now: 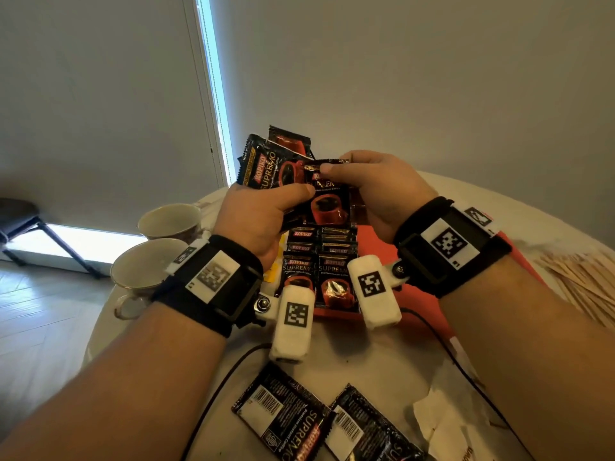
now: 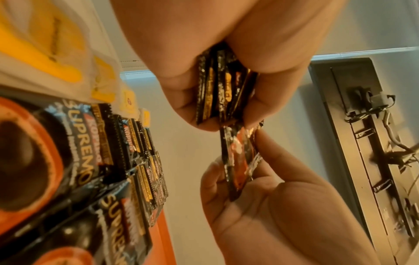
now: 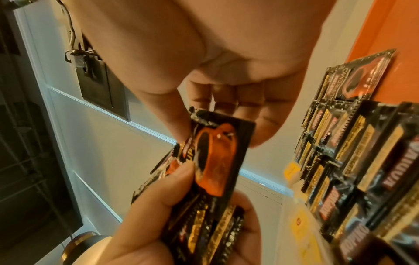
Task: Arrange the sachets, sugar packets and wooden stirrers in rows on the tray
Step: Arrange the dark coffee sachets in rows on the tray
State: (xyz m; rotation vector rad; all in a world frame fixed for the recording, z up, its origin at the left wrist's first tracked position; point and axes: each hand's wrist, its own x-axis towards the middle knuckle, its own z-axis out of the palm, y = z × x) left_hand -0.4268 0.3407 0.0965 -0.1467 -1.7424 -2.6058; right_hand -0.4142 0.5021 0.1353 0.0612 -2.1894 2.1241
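Pinching top sachet [image 1: 327,202] in right grip [image 1: 372,191], left grip [image 1: 256,211] apparently fanning rest

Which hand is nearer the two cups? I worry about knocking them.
Left. The left hand, holding a sachet bundle, is up just right of the cups; the right hand, pinching one sachet, is farther right.

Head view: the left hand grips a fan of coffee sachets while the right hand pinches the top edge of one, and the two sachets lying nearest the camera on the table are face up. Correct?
One detail is wrong. The two loose sachets on the table lie face down, barcodes showing, as the head view shows. The left hand does grip the fan of sachets, and the right hand pinches the top edge of one sachet.
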